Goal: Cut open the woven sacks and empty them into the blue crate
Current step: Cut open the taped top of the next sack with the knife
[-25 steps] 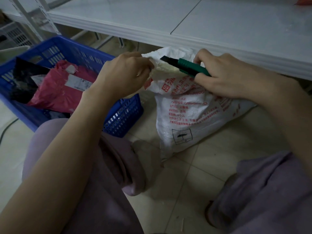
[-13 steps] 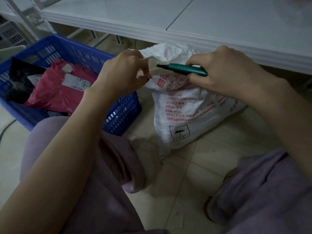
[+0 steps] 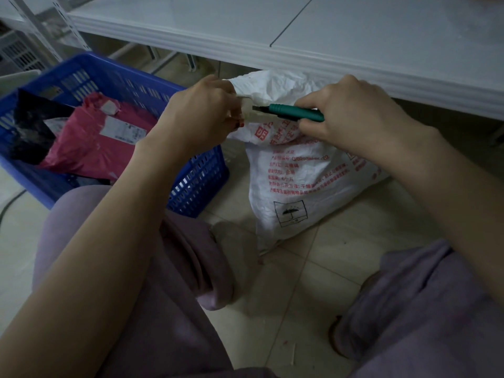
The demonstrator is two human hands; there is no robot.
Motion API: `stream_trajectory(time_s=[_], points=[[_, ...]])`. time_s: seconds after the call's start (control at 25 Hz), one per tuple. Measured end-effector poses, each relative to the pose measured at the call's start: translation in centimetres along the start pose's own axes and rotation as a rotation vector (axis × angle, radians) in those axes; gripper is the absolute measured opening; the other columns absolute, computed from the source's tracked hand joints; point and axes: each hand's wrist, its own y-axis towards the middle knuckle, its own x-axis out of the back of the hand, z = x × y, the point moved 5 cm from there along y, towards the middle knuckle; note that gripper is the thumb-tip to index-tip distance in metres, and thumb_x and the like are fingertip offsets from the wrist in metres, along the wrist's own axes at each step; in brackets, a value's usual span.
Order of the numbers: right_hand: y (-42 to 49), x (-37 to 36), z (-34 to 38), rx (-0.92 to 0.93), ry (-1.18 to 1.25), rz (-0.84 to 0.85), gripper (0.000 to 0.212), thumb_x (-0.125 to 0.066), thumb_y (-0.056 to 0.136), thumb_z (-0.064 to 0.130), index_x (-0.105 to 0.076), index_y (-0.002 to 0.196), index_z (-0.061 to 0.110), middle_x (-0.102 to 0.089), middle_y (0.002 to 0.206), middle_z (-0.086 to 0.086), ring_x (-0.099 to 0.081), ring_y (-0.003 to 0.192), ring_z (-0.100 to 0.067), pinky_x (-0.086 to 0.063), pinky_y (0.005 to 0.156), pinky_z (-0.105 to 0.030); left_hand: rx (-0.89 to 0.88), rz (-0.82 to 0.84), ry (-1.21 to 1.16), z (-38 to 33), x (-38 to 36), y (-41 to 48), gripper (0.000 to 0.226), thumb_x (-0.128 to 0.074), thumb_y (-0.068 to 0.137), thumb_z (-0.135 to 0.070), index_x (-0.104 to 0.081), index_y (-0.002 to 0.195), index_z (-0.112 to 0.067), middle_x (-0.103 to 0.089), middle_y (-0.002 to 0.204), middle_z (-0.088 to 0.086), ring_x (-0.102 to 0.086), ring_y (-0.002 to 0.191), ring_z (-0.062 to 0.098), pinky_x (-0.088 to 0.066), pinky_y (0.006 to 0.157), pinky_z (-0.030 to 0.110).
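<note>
A white woven sack (image 3: 297,181) with red print stands on the tiled floor in front of me, its crumpled top just under a shelf edge. My left hand (image 3: 199,118) pinches the sack's top left corner. My right hand (image 3: 351,113) grips a green utility knife (image 3: 294,113), whose dark blade points left and touches the sack's top beside my left fingers. The blue crate (image 3: 196,181) sits to the left, holding a pink mailer (image 3: 101,143) and a black bag (image 3: 30,126).
A white shelf board (image 3: 300,45) overhangs the sack at the top. Shelf uprights (image 3: 46,31) stand at the far left. My knees in purple trousers (image 3: 174,282) frame the tiled floor (image 3: 308,282) below. A cable (image 3: 11,203) lies left of the crate.
The knife has swung from slanting to nearly level and slid left, its blade now meeting the sack's top next to my left fingers. My left hand keeps its pinch.
</note>
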Motion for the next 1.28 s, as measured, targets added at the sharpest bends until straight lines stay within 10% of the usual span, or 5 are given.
stream_trajectory(time_s=[0.48, 0.68, 1.28], points=[[-0.1, -0.8, -0.2, -0.013, 0.010, 0.081, 0.031, -0.058, 0.090, 0.037, -0.068, 0.114, 0.020, -0.051, 0.076, -0.004, -0.045, 0.063, -0.019, -0.032, 0.058, -0.027, -0.055, -0.121, 0.098, 0.4, 0.6, 0.0, 0.012, -0.061, 0.083, -0.009, -0.070, 0.090, -0.003, -0.062, 0.097, 0.009, -0.047, 0.094, 0.031, -0.039, 0.074, 0.038], [-0.1, 0.0, -0.8, -0.033, 0.145, 0.053, 0.031, -0.060, 0.088, 0.034, -0.068, 0.116, 0.026, -0.054, 0.069, 0.002, -0.044, 0.054, -0.008, -0.030, 0.048, -0.022, 0.031, -0.087, 0.060, 0.6, 1.4, -0.6, 0.017, -0.070, 0.079, -0.018, -0.073, 0.094, -0.011, -0.052, 0.121, 0.012, -0.038, 0.116, 0.032, -0.037, 0.092, 0.043], [0.3, 0.0, -0.8, -0.011, -0.014, 0.043, 0.031, -0.057, 0.090, 0.040, -0.065, 0.119, 0.034, -0.054, 0.084, -0.003, -0.048, 0.076, -0.021, -0.035, 0.067, -0.033, 0.050, -0.031, 0.053, 0.3, 1.2, -0.5, 0.021, -0.073, 0.074, -0.021, -0.074, 0.093, -0.014, -0.046, 0.127, 0.010, -0.033, 0.122, 0.031, -0.032, 0.099, 0.042]])
